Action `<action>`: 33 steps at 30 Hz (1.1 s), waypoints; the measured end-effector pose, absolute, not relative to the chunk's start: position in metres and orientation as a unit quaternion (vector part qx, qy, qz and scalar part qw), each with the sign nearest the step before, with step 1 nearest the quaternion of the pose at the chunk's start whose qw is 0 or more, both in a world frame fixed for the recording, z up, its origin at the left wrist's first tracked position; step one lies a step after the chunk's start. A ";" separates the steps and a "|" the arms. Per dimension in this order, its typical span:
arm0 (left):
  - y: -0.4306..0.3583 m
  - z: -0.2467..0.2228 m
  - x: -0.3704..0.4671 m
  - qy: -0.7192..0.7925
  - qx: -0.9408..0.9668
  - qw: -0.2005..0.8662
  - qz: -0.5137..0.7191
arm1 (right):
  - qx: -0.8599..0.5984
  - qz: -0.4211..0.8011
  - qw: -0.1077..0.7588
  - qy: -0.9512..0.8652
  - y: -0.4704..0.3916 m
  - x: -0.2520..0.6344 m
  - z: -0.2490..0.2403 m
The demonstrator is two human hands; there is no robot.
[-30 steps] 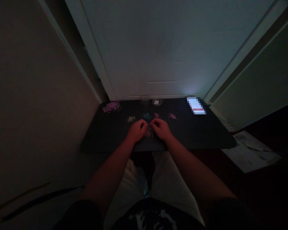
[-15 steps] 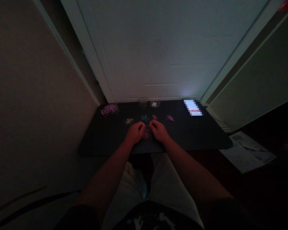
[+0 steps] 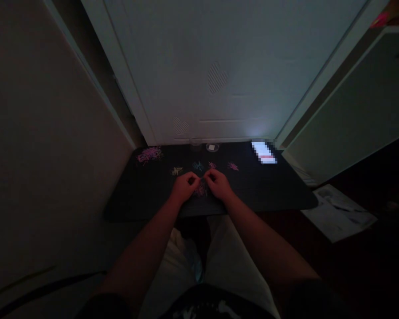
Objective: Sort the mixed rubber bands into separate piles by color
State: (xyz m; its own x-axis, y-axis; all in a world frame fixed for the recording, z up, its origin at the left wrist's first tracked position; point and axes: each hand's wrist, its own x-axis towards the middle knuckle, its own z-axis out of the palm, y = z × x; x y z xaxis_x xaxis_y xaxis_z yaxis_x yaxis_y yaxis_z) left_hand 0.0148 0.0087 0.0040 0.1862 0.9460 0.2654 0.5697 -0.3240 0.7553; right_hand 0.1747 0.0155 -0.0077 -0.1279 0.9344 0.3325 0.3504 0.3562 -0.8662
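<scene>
My left hand (image 3: 184,186) and my right hand (image 3: 218,183) face each other over the near middle of the dark table, thumbs and fingertips pinched together. The fingertips almost meet; what they hold, if anything, is too small and dim to name. Beneath and between them lies a heap of thin reddish, mixed-colour strands (image 3: 201,190), looking like tiny rubber bands. Just beyond the hands are small separate piles: yellowish (image 3: 177,171), blue (image 3: 197,165), pink (image 3: 212,165) and another pink one (image 3: 233,166).
A larger pink-purple pile (image 3: 149,154) lies at the table's (image 3: 136,195) far left. Along the back edge stand a clear cup (image 3: 196,144) and a round clear lid (image 3: 212,147) with a white square. A lit phone (image 3: 264,152) lies far right. Papers (image 3: 339,212) are on the floor.
The view has shifted slightly. My fingertips have come a little closer together above the heap, both hands still pinched. The piles look unchanged.
</scene>
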 end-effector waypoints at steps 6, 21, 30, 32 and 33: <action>0.008 0.004 0.014 0.524 0.726 0.262 0.360 | -0.461 0.303 0.467 -0.692 0.019 0.175 -0.014; 0.008 0.005 0.013 0.525 0.722 0.265 0.364 | -0.468 0.308 0.467 -0.684 0.017 0.174 -0.008; 0.009 0.003 0.013 0.529 0.720 0.266 0.363 | -0.466 0.300 0.440 -0.706 0.014 0.174 -0.003; 0.009 0.003 0.013 0.526 0.721 0.269 0.363 | -0.461 0.299 0.426 -0.718 0.014 0.174 -0.002; 0.009 0.003 0.012 0.525 0.721 0.270 0.362 | -0.458 0.297 0.419 -0.725 0.013 0.174 -0.002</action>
State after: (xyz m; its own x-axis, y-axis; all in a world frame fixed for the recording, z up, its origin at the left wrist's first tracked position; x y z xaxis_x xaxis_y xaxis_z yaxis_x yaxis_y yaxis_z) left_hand 0.0124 0.0090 0.0034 0.1872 0.9528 0.2391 0.5610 -0.3035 0.7702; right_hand 0.1738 0.0133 -0.0018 -0.2290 0.9139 0.3351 0.4165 0.4032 -0.8148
